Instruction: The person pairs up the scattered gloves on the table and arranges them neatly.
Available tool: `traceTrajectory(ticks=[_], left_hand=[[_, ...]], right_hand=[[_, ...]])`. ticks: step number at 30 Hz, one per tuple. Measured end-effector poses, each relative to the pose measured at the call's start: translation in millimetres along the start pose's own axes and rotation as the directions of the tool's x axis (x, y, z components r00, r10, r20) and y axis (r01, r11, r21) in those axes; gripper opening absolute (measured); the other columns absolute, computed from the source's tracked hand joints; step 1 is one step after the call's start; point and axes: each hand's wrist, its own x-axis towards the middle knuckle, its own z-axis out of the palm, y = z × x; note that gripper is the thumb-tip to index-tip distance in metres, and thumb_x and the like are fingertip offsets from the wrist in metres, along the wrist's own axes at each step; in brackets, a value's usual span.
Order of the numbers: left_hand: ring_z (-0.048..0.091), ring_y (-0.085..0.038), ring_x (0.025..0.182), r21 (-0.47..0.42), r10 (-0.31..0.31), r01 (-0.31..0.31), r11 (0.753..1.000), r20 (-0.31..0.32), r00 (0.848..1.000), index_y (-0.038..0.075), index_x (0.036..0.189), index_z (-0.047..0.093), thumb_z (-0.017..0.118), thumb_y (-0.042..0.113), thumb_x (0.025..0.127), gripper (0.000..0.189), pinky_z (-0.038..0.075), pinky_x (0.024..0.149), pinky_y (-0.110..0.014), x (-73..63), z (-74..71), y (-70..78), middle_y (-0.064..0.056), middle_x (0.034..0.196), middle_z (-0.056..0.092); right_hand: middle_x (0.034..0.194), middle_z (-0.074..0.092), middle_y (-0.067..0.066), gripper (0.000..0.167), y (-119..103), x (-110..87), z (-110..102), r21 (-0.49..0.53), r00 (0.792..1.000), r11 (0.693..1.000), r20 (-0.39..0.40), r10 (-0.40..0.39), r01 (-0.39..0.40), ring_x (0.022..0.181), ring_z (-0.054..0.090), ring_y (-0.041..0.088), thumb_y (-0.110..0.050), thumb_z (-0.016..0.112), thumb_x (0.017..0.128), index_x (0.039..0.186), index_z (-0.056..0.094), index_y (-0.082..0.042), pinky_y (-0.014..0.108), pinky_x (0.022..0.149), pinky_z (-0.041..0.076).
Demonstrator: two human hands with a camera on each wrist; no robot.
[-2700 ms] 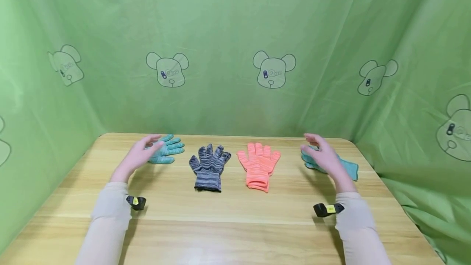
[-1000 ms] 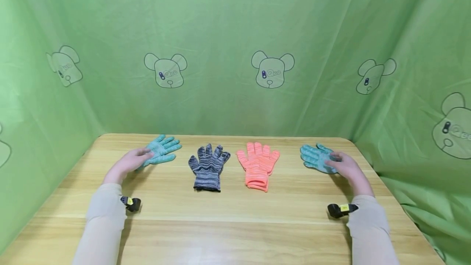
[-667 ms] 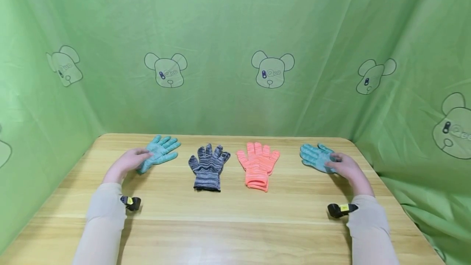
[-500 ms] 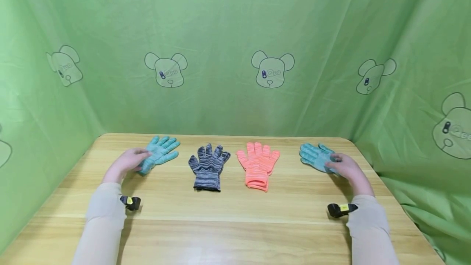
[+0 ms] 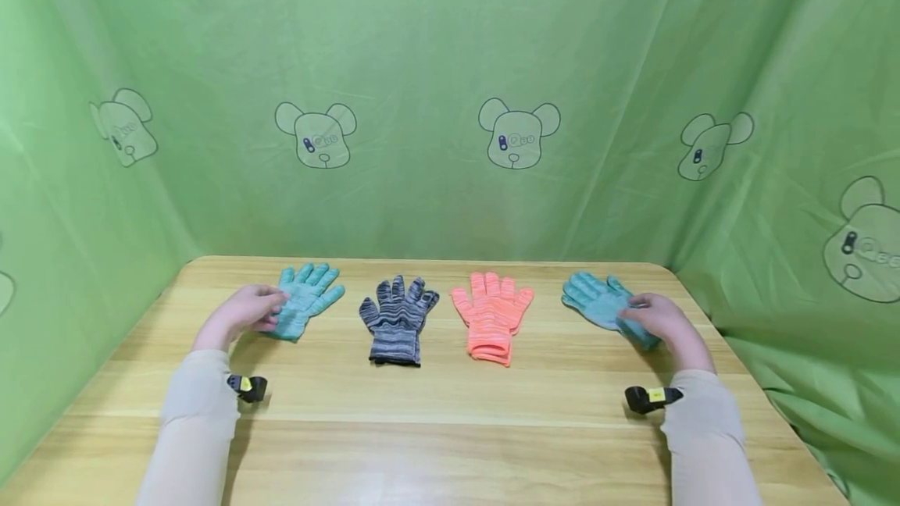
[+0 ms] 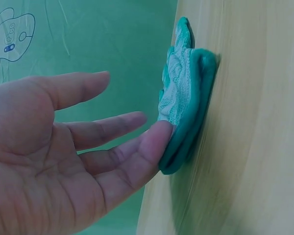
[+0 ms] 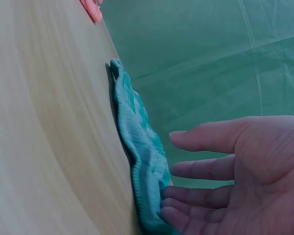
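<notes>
A teal knit glove (image 5: 306, 299) lies at the back left of the table, its fingers pointing away and slightly right. My left hand (image 5: 246, 312) is at its left edge; in the left wrist view the little finger touches the cuff, while the thumb stands apart from it. Another teal glove (image 5: 598, 301) lies at the back right, fingers toward the far left. Against its cuff side rests my right hand (image 5: 661, 318), with the lower fingertips on the fabric in the right wrist view and the thumb off it. Neither hand grips its glove.
Between the teal gloves lie a grey-black striped pair of gloves (image 5: 397, 322) and a coral-orange pair (image 5: 492, 315), fingers pointing away. Green cloth (image 5: 422, 209) with bear prints hangs behind and beside the wooden table (image 5: 436, 451).
Both hands have moved outward from over the teal gloves. The left glove has turned, its cuff swinging toward the front; the right glove has turned too and shifted slightly left. The middle pairs stay put.
</notes>
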Motion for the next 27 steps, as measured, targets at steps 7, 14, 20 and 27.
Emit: traceTrajectory(ticks=[7, 14, 20, 27], left_hand=[[0.06, -0.016, 0.082, -0.012, -0.018, 0.018, 1.0, 0.017, 1.0, -0.018, 0.139, 0.032, 0.043, 0.021, 0.103, 0.055, 0.059, 0.078, -0.028, -1.4, 0.3, 0.4, -0.013, 0.103, 0.052], [0.06, -0.015, 0.081, 0.032, 0.004, -0.005, 0.999, 0.027, 1.0, -0.016, 0.141, 0.031, 0.046, 0.024, 0.103, 0.057, 0.059, 0.073, -0.027, -1.1, -2.0, -2.2, -0.015, 0.104, 0.056], [0.061, -0.031, 0.099, 0.155, 0.153, -0.148, 0.977, -0.02, 0.988, -0.011, 0.144, 0.033, 0.053, 0.022, 0.1, 0.059, 0.056, 0.085, -0.039, 3.7, -4.7, -8.1, -0.031, 0.122, 0.056], [0.041, -0.052, 0.131, 0.252, 0.273, -0.262, 0.932, -0.008, 0.962, -0.005, 0.145, 0.037, 0.063, 0.017, 0.093, 0.062, 0.036, 0.109, -0.063, 5.2, -2.9, -11.5, -0.032, 0.146, 0.04]], right_hand=[[0.142, 0.031, 0.041, 0.066, -5, -2.0, -2, 0.021, 1.0, 1.0, 0.008, 0.005, -0.005, 0.12, 0.049, 0.05, -0.029, 0.05, 0.1, 0.143, 0.028, 0.016, 0.052, 0.098, 0.049], [0.137, 0.039, 0.041, 0.066, -7, -2.1, -2, 0.011, 1.0, 1.0, -0.014, 0.007, -0.007, 0.109, 0.058, 0.044, -0.03, 0.053, 0.098, 0.142, 0.031, 0.014, 0.048, 0.091, 0.053], [0.141, 0.036, 0.04, 0.065, -2, 1.8, 1, -0.027, 0.996, 0.999, -0.076, -0.036, 0.034, 0.124, 0.042, 0.055, -0.028, 0.056, 0.097, 0.144, 0.032, 0.01, 0.062, 0.101, 0.041], [0.142, 0.036, 0.039, 0.063, 7, 9.3, 7, -0.071, 0.98, 0.983, -0.089, -0.177, 0.171, 0.124, 0.04, 0.056, -0.009, 0.062, 0.089, 0.143, 0.034, 0.009, 0.063, 0.098, 0.043]])
